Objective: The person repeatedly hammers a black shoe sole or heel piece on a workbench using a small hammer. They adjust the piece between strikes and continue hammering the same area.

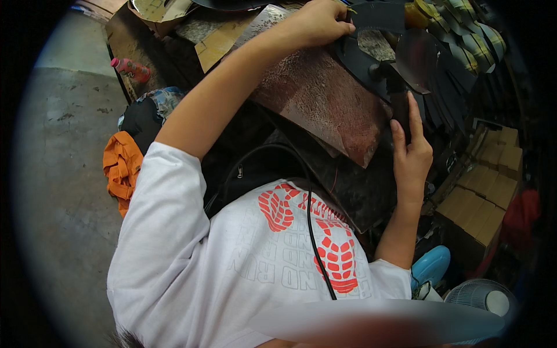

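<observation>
My right hand (413, 156) is wrapped round the upright black handle of a tool (399, 104), with the index finger stretched along it. The tool's dark head lies over black flat, curved pieces (362, 58) and its exact kind is hard to make out. Up at the top edge, my left hand (325, 23) is closed, its thumb pointing right beside a black sheet piece (380, 16). A bit of yellow-green shows by its fingertips, but what they pinch is hidden. Under both hands lies a worn reddish-brown board (319, 98).
Black curved strips (447, 87) and yellow-and-black pieces (464, 35) crowd the far right. Small cardboard boxes (478, 203) stand at right, above a fan (481, 301). A pink-capped bottle (133, 69) and orange cloth (123, 168) are at left. A black cable (310, 209) crosses my shirt.
</observation>
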A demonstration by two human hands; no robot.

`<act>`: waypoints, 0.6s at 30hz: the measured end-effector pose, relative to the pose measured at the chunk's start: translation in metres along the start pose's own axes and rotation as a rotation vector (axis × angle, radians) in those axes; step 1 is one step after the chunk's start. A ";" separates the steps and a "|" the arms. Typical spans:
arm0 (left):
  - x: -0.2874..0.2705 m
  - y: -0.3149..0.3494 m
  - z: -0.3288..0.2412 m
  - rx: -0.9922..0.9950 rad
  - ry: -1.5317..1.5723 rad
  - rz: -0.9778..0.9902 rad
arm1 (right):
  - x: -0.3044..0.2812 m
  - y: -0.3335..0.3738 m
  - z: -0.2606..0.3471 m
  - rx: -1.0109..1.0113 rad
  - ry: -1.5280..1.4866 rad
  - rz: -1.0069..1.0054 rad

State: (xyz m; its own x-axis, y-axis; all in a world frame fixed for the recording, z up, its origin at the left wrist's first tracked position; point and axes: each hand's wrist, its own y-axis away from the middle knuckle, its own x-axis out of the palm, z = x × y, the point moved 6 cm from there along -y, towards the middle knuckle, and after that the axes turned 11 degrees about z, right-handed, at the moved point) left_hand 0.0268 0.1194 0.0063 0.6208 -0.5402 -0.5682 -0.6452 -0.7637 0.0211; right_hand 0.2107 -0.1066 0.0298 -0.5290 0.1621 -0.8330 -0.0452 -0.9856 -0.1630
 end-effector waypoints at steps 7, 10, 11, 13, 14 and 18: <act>-0.003 0.026 -0.034 0.350 0.112 -0.263 | -0.004 -0.009 -0.017 0.196 -0.235 0.061; 0.008 0.024 -0.031 0.264 0.082 -0.201 | -0.011 -0.015 -0.024 0.235 -0.146 0.069; 0.009 0.025 -0.030 0.246 -0.001 -0.213 | -0.011 -0.015 -0.028 0.277 -0.168 0.083; 0.013 0.025 -0.019 0.175 0.274 -0.215 | -0.008 -0.014 -0.031 0.261 -0.158 0.090; 0.015 0.025 -0.012 0.138 0.412 -0.216 | -0.006 -0.013 -0.029 0.205 -0.127 0.082; 0.018 0.027 -0.001 0.113 0.380 -0.240 | 0.003 -0.009 -0.023 0.167 0.018 0.099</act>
State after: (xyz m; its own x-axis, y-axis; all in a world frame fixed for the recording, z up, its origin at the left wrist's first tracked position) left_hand 0.0211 0.0891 -0.0020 0.8642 -0.4599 -0.2041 -0.4945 -0.8511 -0.1764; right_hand 0.2287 -0.0964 0.0162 -0.5225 0.0634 -0.8503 -0.1347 -0.9908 0.0090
